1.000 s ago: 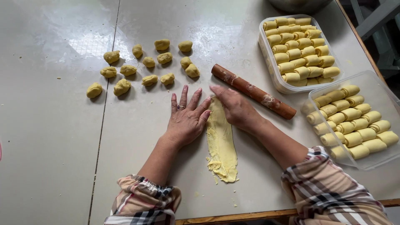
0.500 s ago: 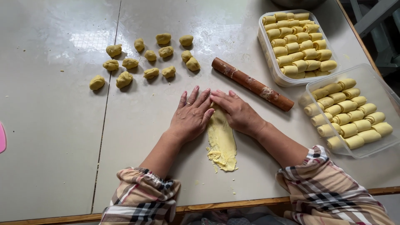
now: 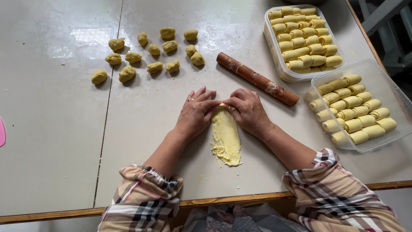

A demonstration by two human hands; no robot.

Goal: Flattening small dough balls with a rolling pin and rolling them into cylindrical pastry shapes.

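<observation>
- Dough strip (image 3: 226, 136) lies mid-table, its near end well short of the table edge (image 3: 214, 200).
- Bare table left of my arms; rolling pin (image 3: 256, 78) just beyond my right hand, two tubs (image 3: 388, 83) of rolls to the right.
- Dough lumps (image 3: 150, 51) far left, well apart.
- My left hand (image 3: 196, 112) and right hand (image 3: 246, 109) lie palms down, fingertips meeting, pinching the strip's far end.
</observation>
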